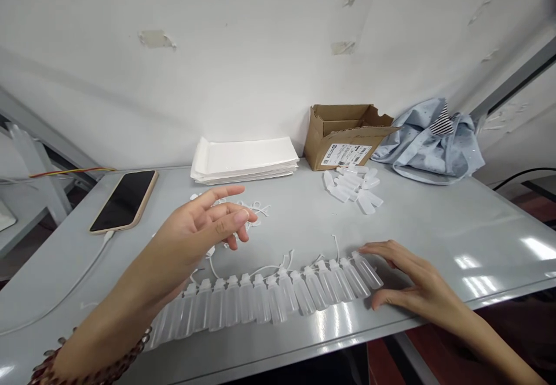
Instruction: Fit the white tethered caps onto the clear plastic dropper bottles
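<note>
A row of small translucent bottle-shaped plastic pieces [245,304] lies side by side along the table's front edge, with thin white strings at several necks. My right hand [410,278] is at the row's right end, fingers spread. Its index fingertip touches the neck of the last plastic piece [368,271], and its thumb is near that piece's lower end. Above the left part of the row hovers my left hand [212,220], fingers loosely bent and apart, with nothing visible in it. Behind it lies a loose pile of white strings [256,208], partly hidden by the hand.
A phone [124,202] with a white charging cable [82,278] lies at left. Along the wall are a stack of white sheets or trays [247,159], an open cardboard box [343,139] and blue cloth [434,142]. Loose translucent pieces [351,188] lie before the box.
</note>
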The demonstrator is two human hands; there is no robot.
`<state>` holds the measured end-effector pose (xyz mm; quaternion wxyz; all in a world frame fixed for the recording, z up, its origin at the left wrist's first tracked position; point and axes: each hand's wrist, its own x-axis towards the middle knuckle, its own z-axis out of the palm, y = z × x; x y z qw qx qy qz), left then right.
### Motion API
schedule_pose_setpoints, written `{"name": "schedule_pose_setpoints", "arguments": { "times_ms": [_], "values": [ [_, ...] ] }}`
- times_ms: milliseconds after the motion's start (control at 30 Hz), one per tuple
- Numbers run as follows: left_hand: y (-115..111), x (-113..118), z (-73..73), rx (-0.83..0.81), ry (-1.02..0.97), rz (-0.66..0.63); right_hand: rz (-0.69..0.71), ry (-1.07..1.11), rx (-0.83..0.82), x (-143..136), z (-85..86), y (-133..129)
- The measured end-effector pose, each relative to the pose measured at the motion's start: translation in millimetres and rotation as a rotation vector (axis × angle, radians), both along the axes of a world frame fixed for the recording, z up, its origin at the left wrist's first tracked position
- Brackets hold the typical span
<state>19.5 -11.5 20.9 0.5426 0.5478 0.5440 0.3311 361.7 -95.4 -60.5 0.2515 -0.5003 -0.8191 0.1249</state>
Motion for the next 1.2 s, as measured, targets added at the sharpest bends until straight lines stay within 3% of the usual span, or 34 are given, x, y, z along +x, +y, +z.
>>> {"name": "schedule_pose_setpoints", "arguments": {
  "times_ms": [167, 267, 433, 567, 667, 833, 1000, 1200],
  "values": [
    [1.2, -14.3, 1.4, 0.025, 0.105, 0.004, -0.012, -0.019, 0.002, 6.6, 5.0, -0.4],
    [2.7, -27.7, 0.3, 0.079, 0.329, -0.066, -0.037, 0.004, 0.052, 10.9, 16.0, 9.0],
    [12.3, -43.9, -15.5, 0.329, 0.827, -0.285, -0.054, 0.004, 0.178, 1.4, 44.0, 50.9],
    [19.8, -37.2, -28.9, 0.468, 0.955, -0.470, -0.048, -0.072, 0.214, -10.8, 55.9, 90.7],
    [25.6, -22.8, -33.9, 0.539, 0.949, -0.532, -0.051, -0.104, 0.227, -14.1, 52.6, 114.6],
    [44.7, -0.1, -41.5, 0.566, 0.944, -0.453, -0.154, -0.089, 0.268, -13.0, 33.0, 138.0],
    [57.4, 11.2, -48.3, 0.534, 0.907, -0.417, -0.175, -0.134, 0.222, -7.3, 20.4, 141.5],
    [51.5, 16.4, -47.1, 0.526, 0.917, -0.401, -0.212, -0.216, 0.134, 1.9, 14.8, 138.8]
  ]
}}
